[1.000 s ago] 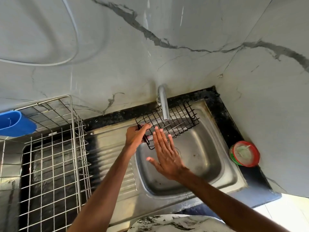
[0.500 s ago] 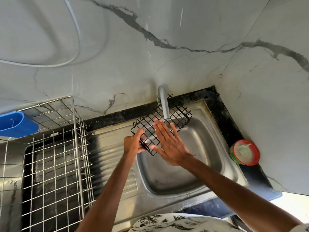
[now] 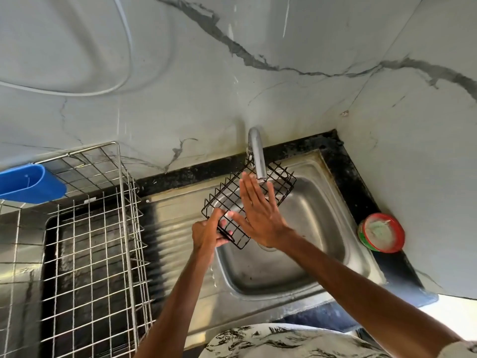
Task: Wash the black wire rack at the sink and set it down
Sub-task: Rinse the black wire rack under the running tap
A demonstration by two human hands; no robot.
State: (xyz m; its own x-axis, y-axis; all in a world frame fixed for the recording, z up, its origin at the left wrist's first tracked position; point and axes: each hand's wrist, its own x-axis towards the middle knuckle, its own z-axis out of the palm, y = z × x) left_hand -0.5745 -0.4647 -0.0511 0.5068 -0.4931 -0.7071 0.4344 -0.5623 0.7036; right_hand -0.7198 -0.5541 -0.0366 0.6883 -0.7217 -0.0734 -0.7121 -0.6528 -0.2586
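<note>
Gleaming steel sink (image 3: 284, 270), marble walls (image 3: 206, 86)

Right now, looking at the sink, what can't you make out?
Head view, all four:
1. Water from the tap: too faint to tell.
2. Middle of the black wire rack: covered by the flat right hand.
3. The blue holder: cut off by the left edge.
4. The red-rimmed tub: contents blurred, pale.

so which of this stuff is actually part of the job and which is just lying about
In the job: rack; left hand gripping it; right hand flat against it; tap; sink.

Lying about: wire basket; blue holder; red tub.
</note>
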